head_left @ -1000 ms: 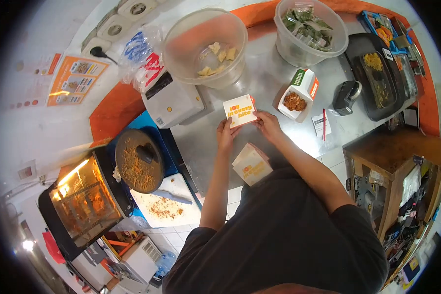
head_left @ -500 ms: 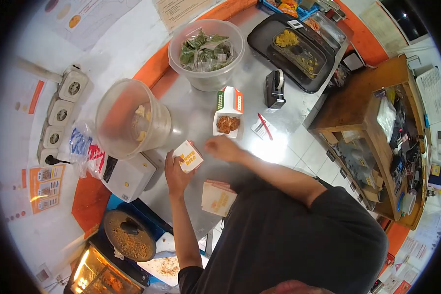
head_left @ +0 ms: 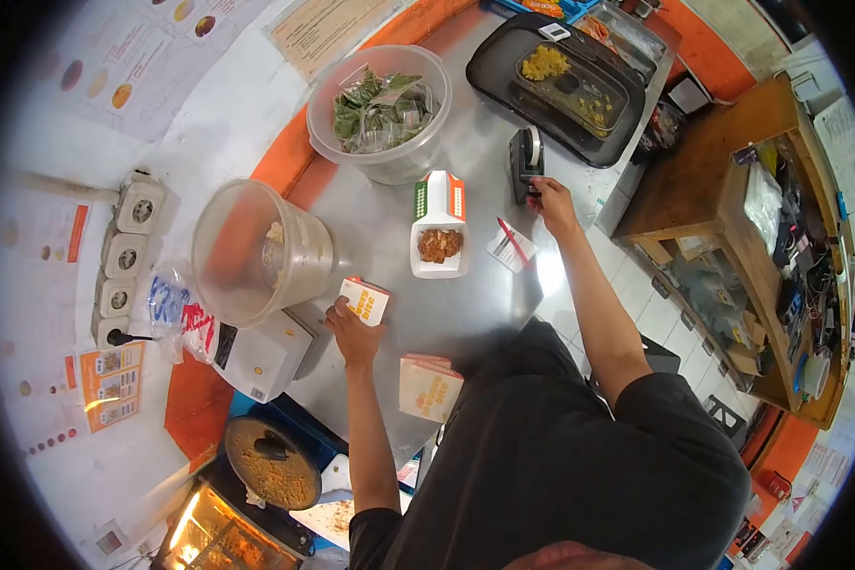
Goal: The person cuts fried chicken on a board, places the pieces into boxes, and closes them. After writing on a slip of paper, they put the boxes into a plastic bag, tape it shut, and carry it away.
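My left hand grips a small closed white carton with orange lettering on the steel counter. My right hand is stretched out to the black tape dispenser, fingers touching its near end. Between the two hands stands an open carton with fried pieces inside. A flat stack of the same printed cartons lies at the counter's near edge, by my left forearm.
A clear tub with a few pale pieces sits on a white scale. A tub of green packets, a black tray with yellow food, a paper slip with a red pen, and a crumb-covered lid surround the workspace.
My right hand left the small carton and reached right to the tape dispenser. My left hand alone holds the carton, now set lower on the counter. The view swung right.
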The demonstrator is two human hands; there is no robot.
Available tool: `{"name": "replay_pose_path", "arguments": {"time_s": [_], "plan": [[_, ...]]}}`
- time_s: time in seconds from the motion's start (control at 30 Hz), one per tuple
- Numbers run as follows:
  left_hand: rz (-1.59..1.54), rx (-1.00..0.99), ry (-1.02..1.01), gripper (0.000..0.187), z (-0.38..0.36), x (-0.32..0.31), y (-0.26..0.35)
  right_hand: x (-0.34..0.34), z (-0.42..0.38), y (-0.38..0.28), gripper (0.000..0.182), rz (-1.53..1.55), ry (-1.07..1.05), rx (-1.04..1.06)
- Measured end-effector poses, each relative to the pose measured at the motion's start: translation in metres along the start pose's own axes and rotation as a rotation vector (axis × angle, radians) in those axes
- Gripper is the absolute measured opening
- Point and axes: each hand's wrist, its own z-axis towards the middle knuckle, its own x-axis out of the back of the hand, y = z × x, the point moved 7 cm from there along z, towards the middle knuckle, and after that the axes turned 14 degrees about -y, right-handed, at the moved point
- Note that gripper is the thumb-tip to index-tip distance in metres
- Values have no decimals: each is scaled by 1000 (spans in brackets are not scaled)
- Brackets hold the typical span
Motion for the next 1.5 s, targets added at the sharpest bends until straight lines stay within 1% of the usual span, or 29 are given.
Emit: {"name": "replay_pose_path", "arguments": {"time_s": [0.07,0.1,0.13,0.17,0.2,0.33,0.4,0.43,0.47,0.53,0.6,0.7,0.77,0.8,0.87,0.9,0.93,1.0,1.03,1.07,1.13,1.2,1.23,1.27,1.33,1.37,1.4,1.43,1.5], "plan": [[-18,54,-30,79,2,4,0,-7,-17,-4,21,202,-98,217],[-48,114,-65,79,1,4,-1,-9,-26,2,21,203,-105,216],[-47,118,-64,79,1,6,1,-6,-37,5,19,17,-82,255],[-87,213,-90,82,2,5,-3,-4,-45,6,18,-170,-56,295],[-127,303,-117,84,3,3,-6,-6,-48,11,18,-171,-54,296],[-325,386,-123,92,12,1,-12,11,-19,51,23,-327,14,323],[-721,231,-95,94,17,1,-10,11,-21,34,26,-1021,204,491],[-761,147,-127,94,25,-4,-10,14,-16,32,27,-1062,161,473],[-879,134,-153,93,19,7,0,8,-17,28,28,-1100,108,456],[-1203,168,-194,89,0,50,40,-36,-47,-2,21,-923,-240,327],[-1242,198,-191,89,-9,55,44,-108,-110,-38,15,-875,-561,590],[-1298,147,-245,88,-22,56,63,-209,-216,-77,11,-792,-983,629],[-1336,96,-305,90,-34,52,73,-246,-261,-90,15,-923,-1050,817],[-1337,101,-296,90,-43,54,71,-252,-267,-88,15,-921,-1059,819],[-1235,-16,-345,89,-68,59,72,-265,-280,-83,24,-1060,-1130,823],[-1327,-55,-411,94,-81,53,69,-265,-286,-85,32,-1229,-1133,811],[-1333,-56,-407,94,-95,59,70,-264,-291,-82,32,-1234,-1137,812],[-1457,-173,-512,96,-134,73,89,-260,-315,-73,45,-1078,-1334,842],[-1460,-169,-511,96,-150,66,85,-253,-313,-54,45,-964,-1505,640],[-1529,-204,-551,96,-164,55,82,-245,-303,-43,45,-963,-1508,640],[-1592,-243,-588,96,-178,49,85,-228,-271,-21,40,-1108,-1441,784],[-1165,-14,-377,90,-183,48,77,-198,-195,17,35,-1153,-1221,378],[-1031,151,-306,90,-183,53,80,-183,-162,15,35,-1066,-978,404],[-1031,151,-304,90,-182,44,88,-167,-133,10,35,-974,-740,426],[-228,210,-148,91,-180,38,91,-141,-82,3,46,-1084,-283,365],[-251,226,-198,92,-183,20,86,-133,-47,17,54,-1177,-129,421],[-233,212,-202,92,-178,29,92,-129,-19,26,63,-1258,38,469],[-93,206,-233,91,-174,47,103,-137,-15,10,63,-1239,55,454],[56,156,-216,82,-160,76,118,-155,-13,16,66,-1022,-387,-234]]}}
